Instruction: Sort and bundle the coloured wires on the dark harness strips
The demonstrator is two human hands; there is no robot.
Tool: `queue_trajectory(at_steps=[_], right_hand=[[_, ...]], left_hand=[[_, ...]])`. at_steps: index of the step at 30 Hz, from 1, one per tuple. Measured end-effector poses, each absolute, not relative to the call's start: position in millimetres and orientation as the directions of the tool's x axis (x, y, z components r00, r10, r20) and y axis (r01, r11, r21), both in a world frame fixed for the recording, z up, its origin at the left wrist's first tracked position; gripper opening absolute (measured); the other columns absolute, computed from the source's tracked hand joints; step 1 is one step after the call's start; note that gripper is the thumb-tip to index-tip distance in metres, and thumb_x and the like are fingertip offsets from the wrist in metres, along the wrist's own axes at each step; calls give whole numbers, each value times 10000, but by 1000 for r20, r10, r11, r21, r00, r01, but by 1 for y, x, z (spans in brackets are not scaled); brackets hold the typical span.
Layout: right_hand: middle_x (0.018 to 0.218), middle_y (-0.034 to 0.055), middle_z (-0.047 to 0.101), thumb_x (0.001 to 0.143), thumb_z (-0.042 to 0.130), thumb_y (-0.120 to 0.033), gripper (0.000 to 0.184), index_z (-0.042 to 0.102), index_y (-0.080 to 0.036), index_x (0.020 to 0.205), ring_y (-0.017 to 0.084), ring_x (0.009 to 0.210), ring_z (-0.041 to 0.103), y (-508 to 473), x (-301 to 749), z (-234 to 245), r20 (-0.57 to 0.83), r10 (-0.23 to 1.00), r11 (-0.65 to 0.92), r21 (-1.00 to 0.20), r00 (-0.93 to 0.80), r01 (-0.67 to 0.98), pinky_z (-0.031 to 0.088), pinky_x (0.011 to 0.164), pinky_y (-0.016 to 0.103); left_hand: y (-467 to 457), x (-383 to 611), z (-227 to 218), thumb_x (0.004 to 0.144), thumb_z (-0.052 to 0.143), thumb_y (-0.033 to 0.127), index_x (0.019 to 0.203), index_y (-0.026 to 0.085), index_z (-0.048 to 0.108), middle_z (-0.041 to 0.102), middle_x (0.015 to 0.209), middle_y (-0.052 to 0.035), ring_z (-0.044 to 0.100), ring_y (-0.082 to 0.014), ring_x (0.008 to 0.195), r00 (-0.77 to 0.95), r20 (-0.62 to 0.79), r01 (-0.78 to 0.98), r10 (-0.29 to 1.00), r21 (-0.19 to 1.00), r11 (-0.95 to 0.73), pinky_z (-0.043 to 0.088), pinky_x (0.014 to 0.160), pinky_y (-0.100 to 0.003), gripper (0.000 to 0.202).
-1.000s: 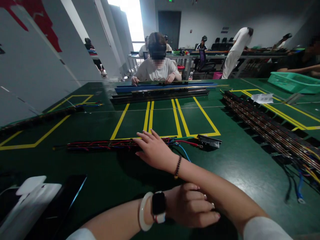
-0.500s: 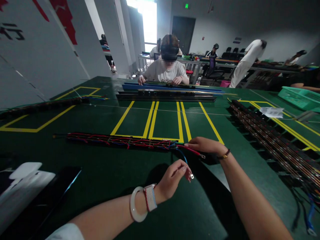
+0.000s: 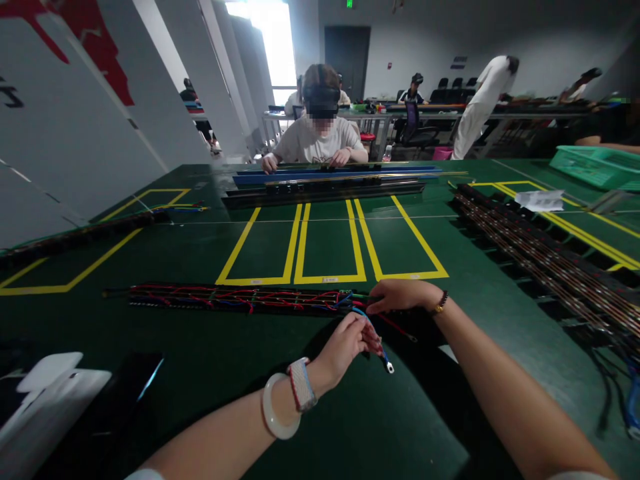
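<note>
3 labels (image 3: 330, 280) are showing on the yellow tape (image 3: 353, 278), their print being too small to read. The harness (image 3: 235, 299) is lying on the green table (image 3: 200, 380), just nearer than the tape. The left hand (image 3: 345, 347) is holding the blue wire (image 3: 361, 313) in bent fingers, its lug (image 3: 391, 367) protruding. The right hand (image 3: 400, 295) is resting at the red wire (image 3: 395, 325); whether it is pinching, I cannot tell.

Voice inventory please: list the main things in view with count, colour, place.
Wired strip: 1, mostly black and red, centre
Blue cable: 1, blue, strip's right end
Red cable: at least 1, red, same end
Wired bars: several, dark, right
Long bars: several, blue and black, far edge
Basket: 1, green, far right
Paper: 1, white, right
Tape: several, yellow, tabletop
Table: 1, green, foreground
People: several, background
Left hand: 1, at blue cable
Right hand: 1, at red cable
</note>
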State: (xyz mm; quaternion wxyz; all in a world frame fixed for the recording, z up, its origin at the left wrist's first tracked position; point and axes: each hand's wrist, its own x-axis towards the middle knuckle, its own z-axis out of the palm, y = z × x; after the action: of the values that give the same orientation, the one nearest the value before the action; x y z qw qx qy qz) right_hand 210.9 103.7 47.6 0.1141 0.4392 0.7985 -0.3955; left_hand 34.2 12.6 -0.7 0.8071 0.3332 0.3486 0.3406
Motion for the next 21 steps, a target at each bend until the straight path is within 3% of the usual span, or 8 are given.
queue_trajectory(at_steps=[4,8,11,16,21], right_hand=[[541,-45,440,849,473,-423,359,644,-126,744,71,490,330,100,209,48,-485,634,365,-498,-602,787,233,476,216],[612,-3,575,864,459,-340,317,671,-129,759,76,518,421,91,203,55,-417,662,407,-497,-622,766,279,506,211],[620,26,614,872,446,-341,339,678,-134,735,85,511,452,82,192,58,-366,749,405,-407,-552,819,281,500,219],[670,67,640,875,422,-264,314,681,-127,763,101,522,472,68,170,54,-182,869,413,-245,-460,877,261,477,229],[682,75,645,898,421,-299,345,679,-120,757,99,515,479,64,165,52,-199,843,443,-270,-500,855,269,466,221]], left_hand=[[17,33,2,876,379,556,972,163,380,634,712,-79,664,-208,689,636,-461,-120,619,733,669,483,745,-396,405],[16,36,2,844,416,594,1025,161,392,636,670,-63,661,-204,649,581,-468,-72,666,785,615,504,703,-391,470],[12,38,1,855,458,532,979,144,478,640,753,-69,650,-182,691,506,-419,-157,754,814,559,511,752,-402,407],[10,35,7,896,453,413,983,152,553,656,940,-79,625,-177,893,430,-347,-384,834,765,516,458,909,-408,293],[15,32,5,851,468,528,917,145,593,673,884,-85,626,-213,908,451,-335,-355,828,783,510,479,852,-382,408]])
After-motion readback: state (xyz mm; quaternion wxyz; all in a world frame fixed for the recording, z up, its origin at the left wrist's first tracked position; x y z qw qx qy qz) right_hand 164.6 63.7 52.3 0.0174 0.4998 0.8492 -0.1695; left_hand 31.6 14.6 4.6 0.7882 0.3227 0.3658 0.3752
